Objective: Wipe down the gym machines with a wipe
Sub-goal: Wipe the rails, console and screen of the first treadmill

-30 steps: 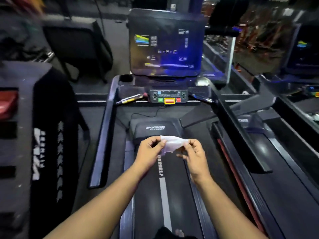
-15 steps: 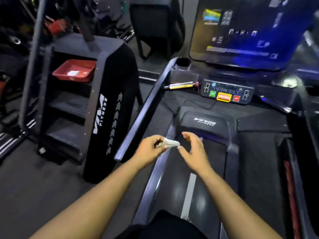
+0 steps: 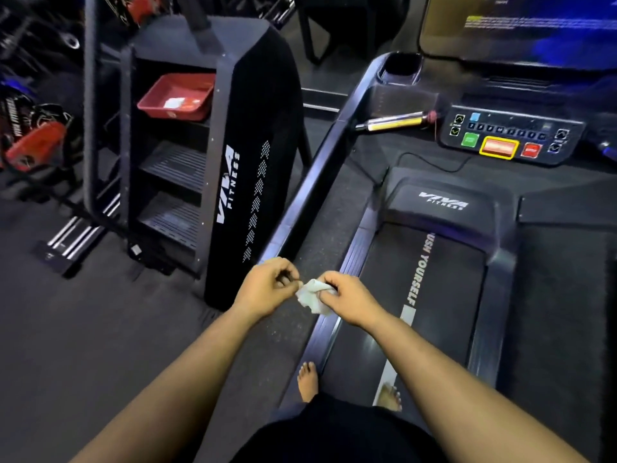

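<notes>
1. Now the right hand (image 3: 347,297) has closed onto the wipe (image 3: 314,297); the left hand (image 3: 267,287) pinches its edge.
2. One crumpled white wipe, held above the treadmill's (image 3: 420,295) left rail.

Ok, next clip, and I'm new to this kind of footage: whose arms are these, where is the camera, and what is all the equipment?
The camera sits on a person's head, looking down, so the arms are their own. Both bare hands meet in the middle: the left hand and right hand pinch a small crumpled white wipe between them. Nothing is being wiped yet. They stand barefoot at a treadmill: its belt runs ahead on the right, with a button panel and a screen above it. To the left stands a black stair machine with a red tray resting on one step.
</notes>
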Demonstrator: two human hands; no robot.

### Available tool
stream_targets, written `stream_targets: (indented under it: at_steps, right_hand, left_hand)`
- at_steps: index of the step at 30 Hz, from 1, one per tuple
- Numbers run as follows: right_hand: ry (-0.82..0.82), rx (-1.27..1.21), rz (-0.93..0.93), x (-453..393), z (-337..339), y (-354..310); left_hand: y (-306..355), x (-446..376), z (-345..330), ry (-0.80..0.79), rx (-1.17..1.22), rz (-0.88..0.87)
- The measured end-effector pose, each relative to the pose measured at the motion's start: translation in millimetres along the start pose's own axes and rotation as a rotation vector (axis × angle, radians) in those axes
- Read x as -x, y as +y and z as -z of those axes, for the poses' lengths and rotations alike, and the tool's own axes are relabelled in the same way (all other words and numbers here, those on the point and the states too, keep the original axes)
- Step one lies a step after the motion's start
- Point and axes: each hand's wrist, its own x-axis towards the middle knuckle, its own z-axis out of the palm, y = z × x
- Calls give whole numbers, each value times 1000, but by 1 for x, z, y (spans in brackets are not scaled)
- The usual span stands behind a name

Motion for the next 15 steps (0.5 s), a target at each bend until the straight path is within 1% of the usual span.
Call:
stream_targets:
  at_steps: [2,4,6,9,10,11,12,15]
  right_hand:
    - [21,-2,-36,-7,-6,1]
    - [96,-7,-82,-22,-15,-4]
    - [194,-16,-87,-40,-18,-18]
    - [406,-6,13,-80,-21,-45]
    - [448,13,51,-93,-20,-53]
    - [461,55,76,-108,-24,-59]
    - [438,119,94,-121,-28,-63]
    - [311,333,121,-147,-57,-54]
  left_hand:
    - [-13,4,4,100,48,73]
    - [-33,0,13,175,94,130]
    - [-52,-3,21,238,164,195]
    - [-79,-8,28,261,218,223]
    - [-86,-8,28,258,226,218]
    - [-94,-10,28,255,231,214]
    - [-100,-11,27,257,237,211]
    - [-115,-16,26,251,260,180]
